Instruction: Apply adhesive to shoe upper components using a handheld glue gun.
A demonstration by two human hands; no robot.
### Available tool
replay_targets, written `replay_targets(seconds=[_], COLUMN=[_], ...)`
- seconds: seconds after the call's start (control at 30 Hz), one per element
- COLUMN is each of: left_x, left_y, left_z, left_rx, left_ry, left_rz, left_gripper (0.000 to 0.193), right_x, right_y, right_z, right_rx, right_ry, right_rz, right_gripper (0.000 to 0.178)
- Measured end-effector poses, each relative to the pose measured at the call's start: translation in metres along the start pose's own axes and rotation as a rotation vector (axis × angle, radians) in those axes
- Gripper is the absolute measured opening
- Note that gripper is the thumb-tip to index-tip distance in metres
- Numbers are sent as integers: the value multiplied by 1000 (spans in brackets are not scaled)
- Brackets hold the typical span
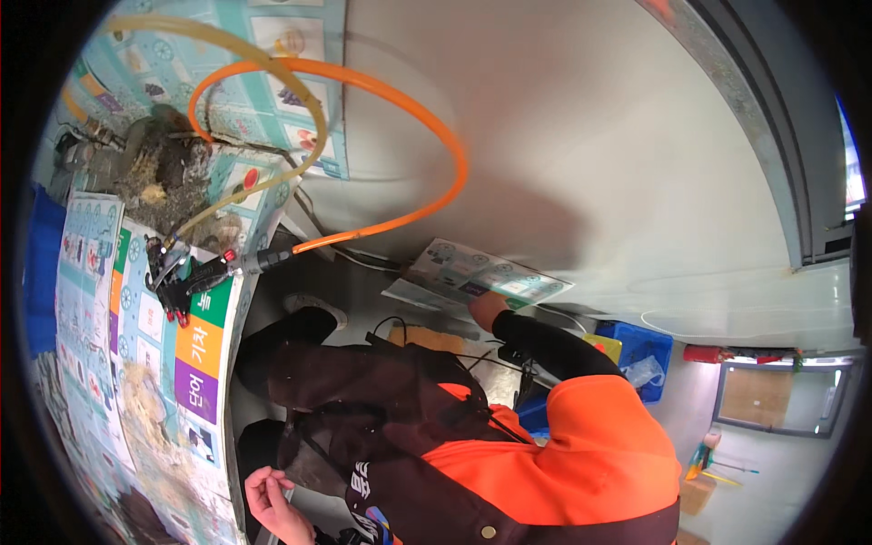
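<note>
My right hand (488, 312) reaches out to a printed sheet (490, 272) with pictures and a green strip, down by the wall. Its fingers are closed at the sheet's lower edge, with the fingertips partly hidden. A second, paler sheet (413, 295) lies against it. Low at the left, my left hand (275, 509) is held beside the table edge, fingers loosely bent and apart, with nothing visible in it. On the table, covered in printed sheets (150, 350), rests a black spray gun (189, 283) with red knobs, joined to an orange hose (459, 163) and a yellowish hose (313, 109).
Brown residue (154, 177) is caked at the table's far end. A blue crate (649, 350) with a plastic bag stands by the pale wall (545, 109). My legs (263, 359) are close to the table. Farther right is a framed window (781, 397).
</note>
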State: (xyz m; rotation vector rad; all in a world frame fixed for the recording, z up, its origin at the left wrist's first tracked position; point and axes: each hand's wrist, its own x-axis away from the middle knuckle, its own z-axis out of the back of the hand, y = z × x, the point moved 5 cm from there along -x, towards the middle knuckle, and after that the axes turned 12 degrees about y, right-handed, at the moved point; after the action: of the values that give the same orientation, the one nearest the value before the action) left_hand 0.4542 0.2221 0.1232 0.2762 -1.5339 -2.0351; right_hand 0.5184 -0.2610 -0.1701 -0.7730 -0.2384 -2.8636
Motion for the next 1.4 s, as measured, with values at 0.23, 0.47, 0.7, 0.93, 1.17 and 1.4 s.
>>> replay_targets(seconds=[0.23,0.47,0.7,0.93,1.17,1.4], left_x=[-2,1,3,3,-1,-3], left_y=[4,6,8,4,3,4], left_z=[-28,-42,-37,-38,-41,-45], left_rx=[-21,30,27,19,22,15], left_ry=[-57,-73,-56,-73,-70,-91], left_rz=[0,-11,2,23,28,36], left_gripper=[15,12,11,10,11,11], right_x=[9,38,46,45,52,66], right_y=[-9,17,25,23,2,-7], right_z=[6,104,112,109,90,110], right_rx=[-311,-145,-206,-149,-363,-251], right_ry=[76,807,755,778,408,694], right_rz=[-94,-152,-171,-133,65,195], right_gripper=[19,53,60,50,33,25])
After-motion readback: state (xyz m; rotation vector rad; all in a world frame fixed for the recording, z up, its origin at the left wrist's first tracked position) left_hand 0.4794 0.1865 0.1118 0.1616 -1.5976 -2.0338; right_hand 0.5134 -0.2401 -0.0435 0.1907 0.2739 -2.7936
